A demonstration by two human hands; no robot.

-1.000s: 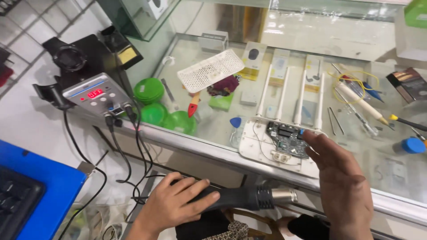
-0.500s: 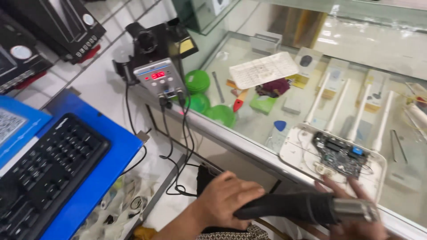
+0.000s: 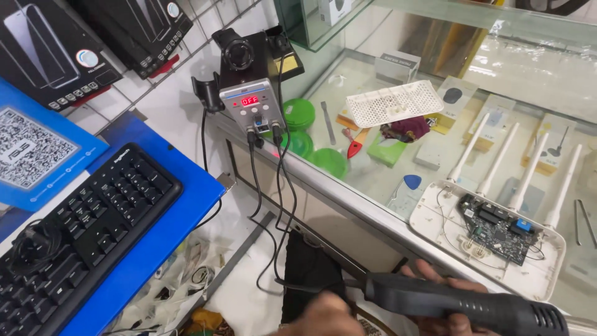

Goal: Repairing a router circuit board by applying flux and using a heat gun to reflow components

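A black hot-air gun (image 3: 460, 303) lies across the bottom of the view, below the counter edge, its cable running up to the rework station (image 3: 249, 93). My right hand (image 3: 444, 275) wraps around the gun's handle from behind, with fingers showing above and below it. My left hand (image 3: 323, 317) is blurred at the bottom edge, just beside the tail of the handle; its grip is hidden. On the glass counter above lies an opened white router shell (image 3: 435, 218) with several antennas and a bare circuit board (image 3: 497, 227).
A black keyboard (image 3: 81, 230) sits on a blue surface at left. Green round tubs (image 3: 298, 115), a white perforated tray (image 3: 392, 102), a blue pick (image 3: 412, 182) and small tools lie on the glass counter (image 3: 373, 186). Cables hang from the station.
The view has swung left and down, bringing the keyboard and station closer. The gun has dropped to the bottom edge and my left hand has slid back off the handle's middle.
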